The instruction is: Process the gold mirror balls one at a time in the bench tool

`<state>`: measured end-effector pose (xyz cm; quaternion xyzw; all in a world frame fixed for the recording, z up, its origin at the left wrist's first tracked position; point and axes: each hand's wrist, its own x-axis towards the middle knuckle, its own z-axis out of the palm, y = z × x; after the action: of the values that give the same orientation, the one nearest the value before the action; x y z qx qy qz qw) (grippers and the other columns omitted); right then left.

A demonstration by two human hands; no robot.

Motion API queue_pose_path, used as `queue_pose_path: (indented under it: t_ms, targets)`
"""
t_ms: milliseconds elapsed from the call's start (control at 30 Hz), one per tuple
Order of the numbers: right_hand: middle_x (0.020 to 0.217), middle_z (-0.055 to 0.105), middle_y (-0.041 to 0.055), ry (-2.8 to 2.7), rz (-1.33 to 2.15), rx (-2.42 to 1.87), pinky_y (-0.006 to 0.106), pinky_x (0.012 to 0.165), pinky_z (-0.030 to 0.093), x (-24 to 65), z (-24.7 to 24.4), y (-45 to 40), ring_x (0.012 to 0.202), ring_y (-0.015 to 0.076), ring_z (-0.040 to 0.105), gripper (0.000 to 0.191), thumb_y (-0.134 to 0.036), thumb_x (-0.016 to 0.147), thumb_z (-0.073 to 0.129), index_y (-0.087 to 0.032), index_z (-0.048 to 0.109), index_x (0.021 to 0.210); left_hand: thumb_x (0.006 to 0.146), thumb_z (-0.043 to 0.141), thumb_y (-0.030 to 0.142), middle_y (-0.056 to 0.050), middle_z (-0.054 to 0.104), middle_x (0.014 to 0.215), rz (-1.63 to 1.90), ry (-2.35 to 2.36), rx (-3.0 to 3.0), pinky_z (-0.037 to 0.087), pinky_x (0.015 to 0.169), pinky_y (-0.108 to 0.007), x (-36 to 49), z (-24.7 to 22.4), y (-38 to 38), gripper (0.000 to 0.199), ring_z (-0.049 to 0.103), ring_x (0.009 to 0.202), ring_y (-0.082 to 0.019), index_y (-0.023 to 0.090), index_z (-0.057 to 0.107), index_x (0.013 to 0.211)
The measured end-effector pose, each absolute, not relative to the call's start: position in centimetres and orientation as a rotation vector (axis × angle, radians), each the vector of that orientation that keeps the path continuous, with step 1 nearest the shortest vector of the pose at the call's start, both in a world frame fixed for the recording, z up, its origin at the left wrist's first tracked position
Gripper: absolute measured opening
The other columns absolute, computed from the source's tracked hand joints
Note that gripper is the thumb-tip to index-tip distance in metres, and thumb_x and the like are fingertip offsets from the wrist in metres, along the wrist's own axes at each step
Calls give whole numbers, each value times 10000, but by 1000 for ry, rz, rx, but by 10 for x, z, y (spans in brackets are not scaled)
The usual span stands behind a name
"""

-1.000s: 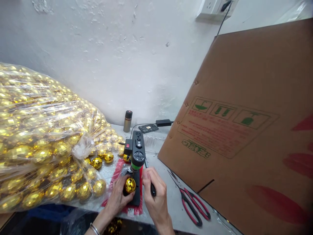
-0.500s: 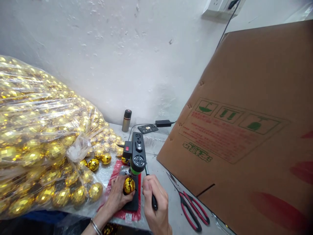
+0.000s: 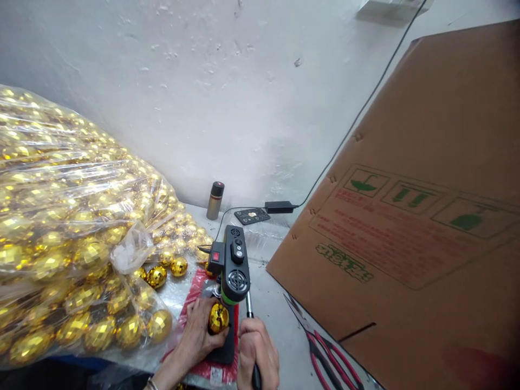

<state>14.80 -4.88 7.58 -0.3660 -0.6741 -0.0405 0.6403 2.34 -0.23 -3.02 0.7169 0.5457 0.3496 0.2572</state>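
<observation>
My left hand (image 3: 202, 331) is closed around a shiny gold mirror-tiled ball (image 3: 219, 318), fingers on its left and thumb at the near side. The ball sits over the dark base (image 3: 221, 353) of a small black bench drill press (image 3: 235, 268), just below and in front of its head. The drill tip is hidden under the head. At the right, my right hand (image 3: 259, 349) is wrapped round the black-gripped lever (image 3: 249, 306) of the press. A red plastic sheet (image 3: 217, 375) lies under the base.
At the left bulges a large clear bag of gold balls (image 3: 73, 227), with several loose gold balls (image 3: 156, 277) beside it. Red-handled scissors (image 3: 325, 346) and a big cardboard box (image 3: 406, 189) stand right. Behind are a spray can (image 3: 215, 200) and a power adapter (image 3: 280, 207).
My right hand has drawn the lever nearer to me, so more of its metal rod shows. My left hand still holds the ball beneath the press head. The view has shifted slightly.
</observation>
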Motion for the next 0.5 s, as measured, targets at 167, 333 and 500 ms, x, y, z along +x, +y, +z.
queue_pose_path:
  t_ms: [167, 333, 500]
  targets:
    - [699, 538, -27, -1396, -69, -1007, 270, 711, 471, 135, 74, -57, 589, 111, 529, 303, -114, 1006, 398, -225, 441, 728, 701, 739, 305, -93, 720, 1024, 971, 1505, 1952, 459, 919, -492, 26, -32, -3, 425, 637, 988, -327, 204, 679, 1110]
    - [677, 513, -37, -1302, -75, -1044, 293, 768, 484, 125, 72, -58, 574, 111, 505, 328, -120, 1005, 366, -224, 406, 696, 704, 750, 308, -83, 715, 1003, 936, 1517, 1928, 471, 895, -468, 25, -24, -5, 392, 631, 959, -313, 210, 680, 1076]
    - [652, 511, -39, -1277, -85, -1045, 283, 727, 470, 125, 67, -56, 562, 117, 496, 327, -123, 992, 379, -224, 413, 683, 709, 734, 287, -84, 716, 1000, 902, 1509, 1915, 463, 915, -486, 25, -17, -6, 377, 631, 975, -318, 201, 673, 1070]
